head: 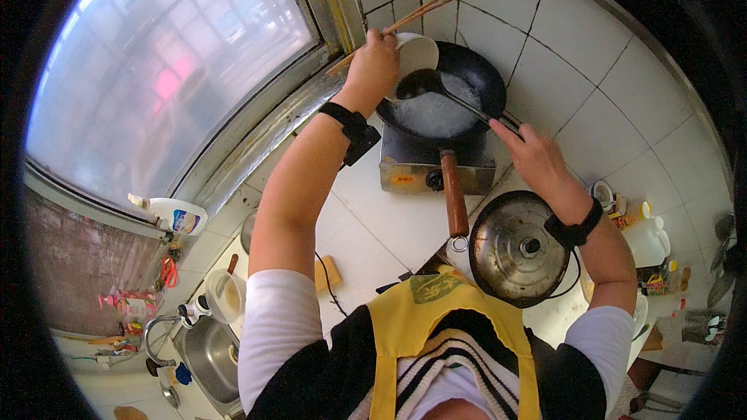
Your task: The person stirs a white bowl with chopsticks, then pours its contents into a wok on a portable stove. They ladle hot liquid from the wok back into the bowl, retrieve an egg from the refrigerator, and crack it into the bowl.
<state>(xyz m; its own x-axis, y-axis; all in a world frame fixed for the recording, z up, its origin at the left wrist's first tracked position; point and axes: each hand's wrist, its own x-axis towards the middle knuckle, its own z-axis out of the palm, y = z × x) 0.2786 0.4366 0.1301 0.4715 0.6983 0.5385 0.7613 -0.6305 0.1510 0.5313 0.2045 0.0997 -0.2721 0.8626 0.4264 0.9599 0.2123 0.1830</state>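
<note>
My left hand (pixel 373 70) grips a white bowl (pixel 421 53) and a pair of wooden chopsticks (pixel 417 14) together. The bowl is tilted over the left side of a dark wok (pixel 493 79). In my right hand (pixel 534 154) is the handle of a black ladle (pixel 415 83), whose head lies at the bowl's mouth. What the ladle and the bowl contain cannot be made out. Whitish, bubbly liquid (pixel 437 114) fills the wok's bottom. The wok sits on a metal gas stove (pixel 402 172), its wooden handle (pixel 454 192) pointing towards me.
A metal pot lid (pixel 502 256) lies below my right wrist. Plastic jugs (pixel 648 242) stand at the right wall. A yellow block or sponge (pixel 328 273) and a black cable (pixel 331 289) lie left of my apron. A sink (pixel 213 356) is at lower left, below a window (pixel 169 70).
</note>
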